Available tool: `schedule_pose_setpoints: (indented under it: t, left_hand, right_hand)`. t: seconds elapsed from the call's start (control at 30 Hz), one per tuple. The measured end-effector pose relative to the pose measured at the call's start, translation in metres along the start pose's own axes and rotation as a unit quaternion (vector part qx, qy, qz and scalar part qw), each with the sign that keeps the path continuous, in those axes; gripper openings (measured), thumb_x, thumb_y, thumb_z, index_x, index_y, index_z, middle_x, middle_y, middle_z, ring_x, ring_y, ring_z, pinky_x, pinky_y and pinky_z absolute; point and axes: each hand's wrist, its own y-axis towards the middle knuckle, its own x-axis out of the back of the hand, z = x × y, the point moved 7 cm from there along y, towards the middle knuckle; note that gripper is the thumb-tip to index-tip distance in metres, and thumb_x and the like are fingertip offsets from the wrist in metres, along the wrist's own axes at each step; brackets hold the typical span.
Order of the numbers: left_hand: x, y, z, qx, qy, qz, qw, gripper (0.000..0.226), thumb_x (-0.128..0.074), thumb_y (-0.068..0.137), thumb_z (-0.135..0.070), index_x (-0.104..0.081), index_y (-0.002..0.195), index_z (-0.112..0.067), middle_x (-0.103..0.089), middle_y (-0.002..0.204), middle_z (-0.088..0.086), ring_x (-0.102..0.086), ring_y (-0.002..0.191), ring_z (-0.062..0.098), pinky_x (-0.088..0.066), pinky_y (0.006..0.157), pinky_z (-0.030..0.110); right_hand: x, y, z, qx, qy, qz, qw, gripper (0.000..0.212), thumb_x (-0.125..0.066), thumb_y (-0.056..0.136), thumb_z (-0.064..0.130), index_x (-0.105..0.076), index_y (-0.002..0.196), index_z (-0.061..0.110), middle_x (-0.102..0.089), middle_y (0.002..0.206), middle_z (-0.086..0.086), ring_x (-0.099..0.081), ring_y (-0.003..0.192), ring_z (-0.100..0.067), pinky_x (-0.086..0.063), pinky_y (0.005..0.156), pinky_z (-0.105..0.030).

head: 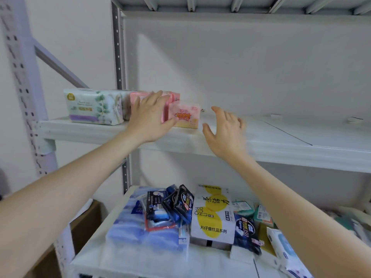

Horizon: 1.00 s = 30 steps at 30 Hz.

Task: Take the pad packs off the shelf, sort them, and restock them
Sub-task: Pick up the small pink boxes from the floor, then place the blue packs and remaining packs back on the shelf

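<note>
The pad packs sat in a short row on the upper shelf (281, 135), in the left middle of the frame. The small pink pack (185, 116) stood at the right end of the row, with more pink packs (138, 99) behind it and a white leafy pack (92, 106) at the far left. They looked soft, puffy and light, wrapped in smooth plastic that could slide in the fingers. A pack like that would likely squash a little when squeezed, so the best place to hold it seemed to be its two flat sides.

The left hand (149, 119) lay flat on the pink packs with its fingers spread wide, and its thumb touched the front of the small pink pack. Its grip was open; it pressed on the packs but was not closed around any of them. The right hand (224, 133) was just to the right of the small pink pack, above the shelf. Its grip was wide open too, and it held nothing.

Lower in the frame, the bottom shelf (104, 249) carried a messy pile of dark blue packs (176, 203), a white and yellow box (212, 213) and other packets.
</note>
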Motion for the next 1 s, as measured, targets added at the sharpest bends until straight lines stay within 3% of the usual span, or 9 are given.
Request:
schedule_pose_setpoints:
  t: [0.2, 0.4, 0.5, 0.67, 0.87, 1.0]
  left_hand:
    - [-0.011, -0.092, -0.026, 0.030, 0.035, -0.015, 0.999, 0.068, -0.046, 0.094, -0.048, -0.025, 0.150, -0.016, -0.016, 0.160, 0.011, -0.012, 0.148, 0.028, -0.006, 0.118, 0.050]
    - [-0.033, -0.198, -0.061, 0.036, 0.051, 0.029, 0.998, 0.068, -0.050, 0.093, -0.042, -0.024, 0.151, -0.017, -0.013, 0.161, 0.010, -0.012, 0.148, 0.028, -0.008, 0.118, 0.052]
    - [-0.045, -0.244, -0.079, 0.022, 0.054, 0.054, 0.997, 0.068, -0.051, 0.092, -0.042, -0.028, 0.151, -0.016, -0.015, 0.160, 0.011, -0.013, 0.148, 0.030, -0.011, 0.117, 0.054]
    - [-0.073, -0.331, -0.119, 0.003, 0.057, 0.117, 0.991, 0.071, -0.045, 0.094, -0.048, -0.019, 0.153, -0.020, -0.005, 0.161, 0.008, -0.005, 0.149, 0.027, -0.002, 0.118, 0.050]
    - [-0.112, -0.429, -0.192, -0.018, 0.028, 0.213, 0.977, 0.073, -0.046, 0.092, -0.047, -0.015, 0.154, -0.023, -0.003, 0.162, 0.007, -0.004, 0.149, 0.027, -0.001, 0.117, 0.051]
    - [-0.134, -0.485, -0.249, -0.018, -0.009, 0.269, 0.963, 0.077, -0.055, 0.089, -0.043, -0.020, 0.153, -0.020, -0.009, 0.161, 0.009, -0.010, 0.148, 0.029, -0.006, 0.118, 0.053]
  right_hand:
    - [0.010, -0.079, 0.000, 0.057, -0.051, 0.022, 0.997, 0.056, -0.046, 0.094, 0.037, -0.038, 0.143, 0.013, -0.033, 0.153, -0.011, -0.028, 0.142, -0.027, -0.011, 0.114, -0.055]
    - [0.014, -0.182, -0.008, 0.055, -0.086, 0.125, 0.987, 0.062, -0.033, 0.097, 0.046, -0.024, 0.150, 0.017, -0.022, 0.158, -0.009, -0.021, 0.146, -0.024, -0.003, 0.115, -0.055]
    - [0.015, -0.241, -0.015, 0.038, -0.103, 0.174, 0.979, 0.063, -0.028, 0.097, 0.049, -0.019, 0.152, 0.020, -0.020, 0.160, -0.006, -0.019, 0.146, -0.022, -0.001, 0.116, -0.055]
    - [0.025, -0.343, -0.036, 0.005, -0.124, 0.259, 0.958, 0.068, -0.030, 0.097, 0.049, -0.007, 0.154, 0.021, -0.013, 0.161, -0.005, -0.013, 0.148, -0.023, 0.000, 0.115, -0.057]
    - [0.056, -0.454, -0.084, -0.057, -0.147, 0.321, 0.934, 0.068, -0.023, 0.096, 0.049, -0.004, 0.154, 0.020, -0.013, 0.161, -0.006, -0.013, 0.148, -0.024, -0.001, 0.115, -0.056]
    - [0.082, -0.520, -0.118, -0.090, -0.158, 0.352, 0.918, 0.068, -0.033, 0.096, 0.047, -0.009, 0.154, 0.019, -0.017, 0.160, -0.006, -0.016, 0.147, -0.024, -0.003, 0.115, -0.055]
